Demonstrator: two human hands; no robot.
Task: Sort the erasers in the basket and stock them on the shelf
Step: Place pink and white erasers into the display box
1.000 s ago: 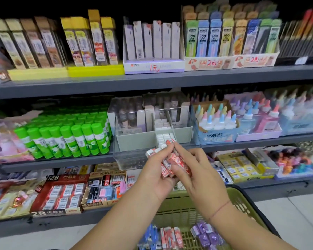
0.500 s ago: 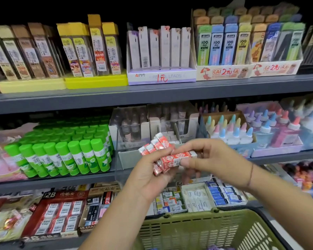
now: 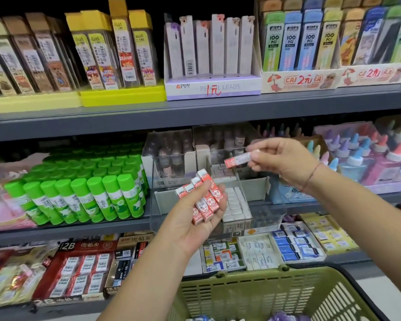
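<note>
Bright even store light, wide-angle bowing, slight blur on right hand [image 3: 287, 163]

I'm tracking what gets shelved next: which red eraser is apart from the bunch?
The eraser pinched in the right hand, held up alone; the other erasers lie side by side in the left hand.

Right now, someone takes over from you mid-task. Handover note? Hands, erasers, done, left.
Left hand: palm up, grips a fanned bunch of red-and-white sleeved erasers in front of the middle shelf.
Right hand: pinches a single red-and-white eraser, held up in front of the clear plastic shelf bin.
Done: bunch sorted out of the basket. The bin shows rows of white erasers and no red ones.
Left: shelve the single one, then the bunch. The green plastic basket below shows blue packs and purple packs.
</note>
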